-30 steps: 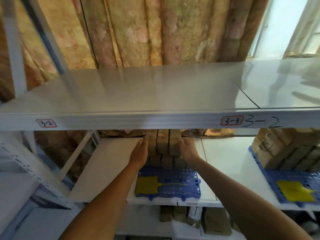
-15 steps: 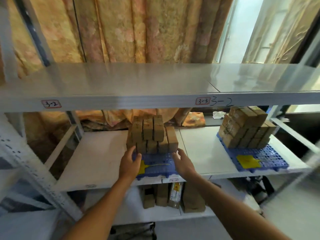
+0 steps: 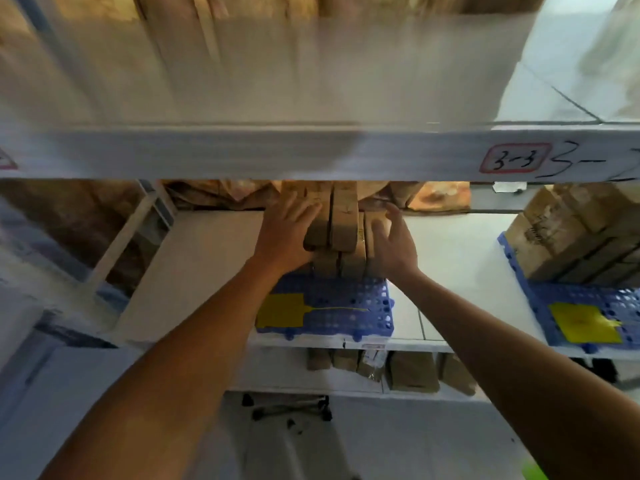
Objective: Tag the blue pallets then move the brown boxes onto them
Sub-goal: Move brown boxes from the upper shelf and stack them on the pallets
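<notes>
- Shelving unit (image 3: 450, 233) w/ white boards is filling the view; upper shelf edge (image 3: 242, 154) is sitting blurred across the top, w/ a red-bordered "3-3" label (image 3: 515, 158) at right.
- Two blue pallets are lying on the middle shelf: the centre pallet (image 3: 349, 306) straight ahead, the right pallet (image 3: 585, 306) well apart at the frame edge. Each is already carrying a yellow tag (centre tag (image 3: 281, 310), right tag (image 3: 581, 322)), so tagging is looking done here.
- Brown boxes are standing stacked at the back of the centre pallet, as a centre stack (image 3: 341, 233) at least two tiers high; another stack (image 3: 575, 230) is sitting on the right pallet. More brown boxes (image 3: 412, 372) are waiting on the shelf below.
- Handling, my guess: cardboard, stiff-ish, prob. light each, but a loose pile w/ no wrap, so boxes could be sliding or toppling. Best hold is flat palms on opposite side faces, low on the stack, squeezing evenly.
- Left hand (image 3: 287, 233) is lying open, fingers straight, pressing the stack's left face and top-left box.
- Right hand (image 3: 391, 244) is open w/ fingers spread, at the stack's right side; touching or just off it, can't tell (blur).
</notes>
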Motion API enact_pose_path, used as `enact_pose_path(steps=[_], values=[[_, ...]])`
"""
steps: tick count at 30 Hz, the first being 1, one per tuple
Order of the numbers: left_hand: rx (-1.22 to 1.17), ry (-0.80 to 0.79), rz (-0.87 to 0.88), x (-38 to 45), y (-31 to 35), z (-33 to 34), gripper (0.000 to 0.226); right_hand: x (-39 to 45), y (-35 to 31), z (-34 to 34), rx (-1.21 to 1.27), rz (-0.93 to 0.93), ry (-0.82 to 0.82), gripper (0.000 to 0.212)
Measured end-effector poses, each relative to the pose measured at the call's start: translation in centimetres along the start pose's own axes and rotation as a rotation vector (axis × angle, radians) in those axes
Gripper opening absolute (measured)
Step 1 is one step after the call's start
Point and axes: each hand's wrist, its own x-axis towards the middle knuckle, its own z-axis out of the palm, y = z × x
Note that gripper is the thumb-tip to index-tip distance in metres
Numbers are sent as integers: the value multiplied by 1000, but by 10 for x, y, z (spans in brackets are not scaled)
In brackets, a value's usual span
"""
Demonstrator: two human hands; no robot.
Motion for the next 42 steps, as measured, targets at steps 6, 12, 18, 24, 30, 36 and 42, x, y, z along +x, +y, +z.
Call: enact_pose_path(steps=[6, 12, 18, 24, 30, 36, 42], values=[[48, 166, 9, -3, 8, 14, 88, 8, 25, 3, 32, 15, 75, 51], [47, 185, 65, -3, 5, 7, 83, 15, 32, 0, 53, 117, 113, 54], [33, 156, 67, -5, 1, 2, 92, 19, 31, 4, 103, 179, 108, 55], [-797, 328, -474, -8, 2, -4, 34, 11, 8, 11, 193, 38, 73, 46], [-960, 122, -637, -8, -3, 24, 65, -9, -14, 32, 258, 48, -25, 28], [-1040, 251, -776, -11, -21, 22, 60, 9, -4, 12, 289, 165, 213, 35], [-1405, 30, -1116, -31, -51, 68, 43, 8, 45, 15, 434, 470, -56, 34]])
